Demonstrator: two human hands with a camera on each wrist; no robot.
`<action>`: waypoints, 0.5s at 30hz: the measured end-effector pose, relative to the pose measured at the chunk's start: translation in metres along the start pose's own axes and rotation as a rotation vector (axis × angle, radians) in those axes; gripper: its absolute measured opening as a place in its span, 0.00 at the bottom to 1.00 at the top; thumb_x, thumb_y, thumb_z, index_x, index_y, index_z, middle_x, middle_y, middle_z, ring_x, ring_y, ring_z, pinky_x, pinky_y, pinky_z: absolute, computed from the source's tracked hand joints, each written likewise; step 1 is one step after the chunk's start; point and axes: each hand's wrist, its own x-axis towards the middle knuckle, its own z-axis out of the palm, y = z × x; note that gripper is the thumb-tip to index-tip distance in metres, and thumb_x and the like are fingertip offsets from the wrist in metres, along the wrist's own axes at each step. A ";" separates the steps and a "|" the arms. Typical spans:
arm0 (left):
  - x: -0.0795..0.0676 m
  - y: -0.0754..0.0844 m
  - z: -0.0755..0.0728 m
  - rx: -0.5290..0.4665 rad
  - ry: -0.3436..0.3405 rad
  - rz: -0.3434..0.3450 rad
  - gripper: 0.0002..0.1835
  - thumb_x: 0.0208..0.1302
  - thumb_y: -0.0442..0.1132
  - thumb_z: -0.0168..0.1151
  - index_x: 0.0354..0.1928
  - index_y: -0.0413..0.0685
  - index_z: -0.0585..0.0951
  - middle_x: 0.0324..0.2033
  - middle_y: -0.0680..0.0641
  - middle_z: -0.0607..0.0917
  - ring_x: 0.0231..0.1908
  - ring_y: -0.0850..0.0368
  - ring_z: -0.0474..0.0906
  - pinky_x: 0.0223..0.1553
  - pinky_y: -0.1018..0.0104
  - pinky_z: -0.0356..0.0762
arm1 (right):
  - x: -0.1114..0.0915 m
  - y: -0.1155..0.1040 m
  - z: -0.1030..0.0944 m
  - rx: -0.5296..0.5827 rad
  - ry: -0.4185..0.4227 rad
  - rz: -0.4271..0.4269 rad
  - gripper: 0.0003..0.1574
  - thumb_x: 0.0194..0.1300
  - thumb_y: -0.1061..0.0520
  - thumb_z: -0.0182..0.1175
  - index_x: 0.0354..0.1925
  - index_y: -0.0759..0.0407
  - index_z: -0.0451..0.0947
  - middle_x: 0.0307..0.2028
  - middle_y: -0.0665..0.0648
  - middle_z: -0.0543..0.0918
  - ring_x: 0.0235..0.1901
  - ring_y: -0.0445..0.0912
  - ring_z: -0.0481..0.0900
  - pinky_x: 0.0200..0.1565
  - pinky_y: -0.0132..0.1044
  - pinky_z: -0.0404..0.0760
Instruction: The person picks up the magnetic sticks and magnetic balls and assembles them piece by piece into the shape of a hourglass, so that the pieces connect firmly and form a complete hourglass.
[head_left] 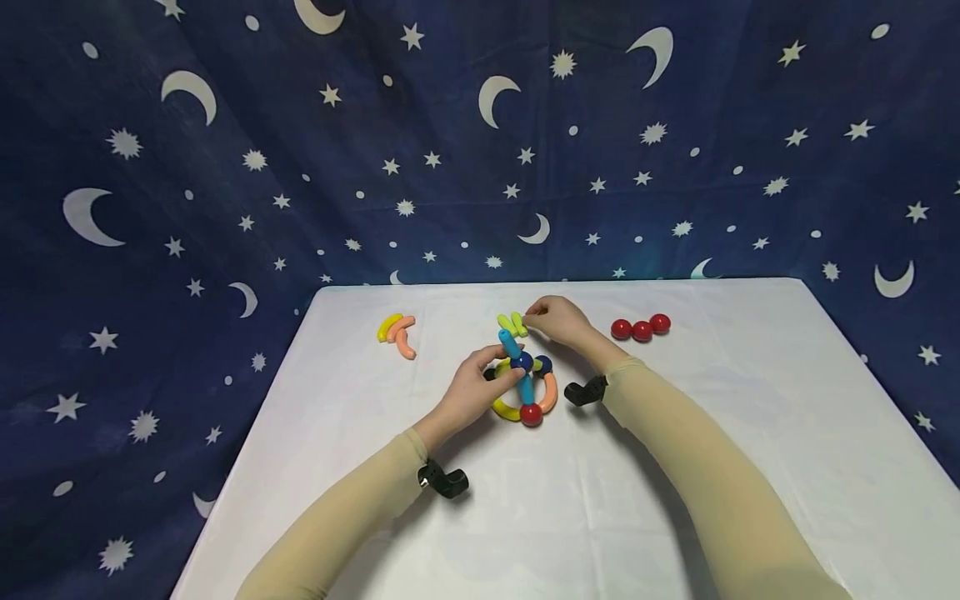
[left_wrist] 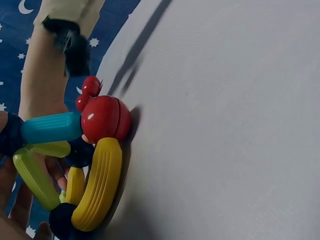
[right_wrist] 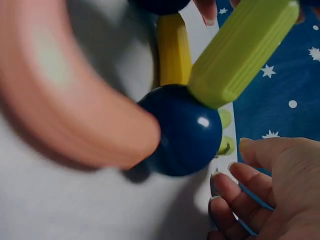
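A ball-and-stick structure of magnetic building pieces stands on the white table. Its ring has yellow and orange curved sticks, a red ball and dark blue balls; straight green and light blue sticks lean up to a dark blue ball on top. My left hand grips that top ball between thumb and fingers. A further light blue stick juts up from it. Beyond the structure, two short green sticks lie side by side. My right hand is right beside them, fingers loosely bent and holding nothing.
Three red balls form a row at the back right. A yellow curved stick and two orange curved sticks lie at the back left. Behind the table hangs a dark blue cloth with moons and stars.
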 end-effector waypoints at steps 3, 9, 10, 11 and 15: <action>0.000 0.001 0.000 0.008 -0.009 0.003 0.19 0.68 0.54 0.68 0.58 0.60 0.84 0.58 0.51 0.80 0.68 0.49 0.67 0.70 0.41 0.57 | 0.006 -0.003 0.003 -0.038 0.007 0.030 0.21 0.70 0.44 0.63 0.49 0.59 0.84 0.42 0.57 0.84 0.33 0.47 0.79 0.35 0.39 0.77; -0.001 0.002 0.001 -0.017 -0.012 0.014 0.19 0.68 0.54 0.68 0.56 0.59 0.84 0.56 0.52 0.81 0.66 0.50 0.69 0.69 0.42 0.60 | 0.011 -0.009 0.003 -0.093 -0.005 0.063 0.21 0.69 0.45 0.63 0.50 0.58 0.84 0.40 0.56 0.84 0.32 0.47 0.80 0.35 0.38 0.77; -0.001 0.002 0.001 -0.018 -0.010 0.016 0.18 0.68 0.55 0.68 0.56 0.59 0.84 0.56 0.52 0.81 0.66 0.50 0.69 0.69 0.42 0.60 | 0.011 -0.010 0.002 -0.101 -0.008 0.065 0.20 0.68 0.46 0.63 0.50 0.58 0.84 0.39 0.56 0.84 0.31 0.47 0.80 0.34 0.39 0.77; -0.001 0.002 0.001 -0.019 -0.008 0.016 0.18 0.68 0.55 0.68 0.56 0.59 0.84 0.55 0.53 0.81 0.65 0.50 0.69 0.69 0.43 0.61 | 0.011 -0.012 0.001 -0.111 -0.016 0.067 0.20 0.67 0.47 0.63 0.49 0.58 0.83 0.39 0.56 0.84 0.31 0.47 0.80 0.34 0.39 0.77; 0.000 0.001 0.002 -0.033 -0.001 0.024 0.18 0.67 0.55 0.68 0.54 0.59 0.84 0.54 0.54 0.81 0.63 0.51 0.70 0.67 0.44 0.63 | 0.010 -0.017 -0.001 -0.196 -0.039 0.076 0.18 0.65 0.49 0.62 0.48 0.58 0.83 0.37 0.55 0.84 0.31 0.48 0.80 0.35 0.42 0.77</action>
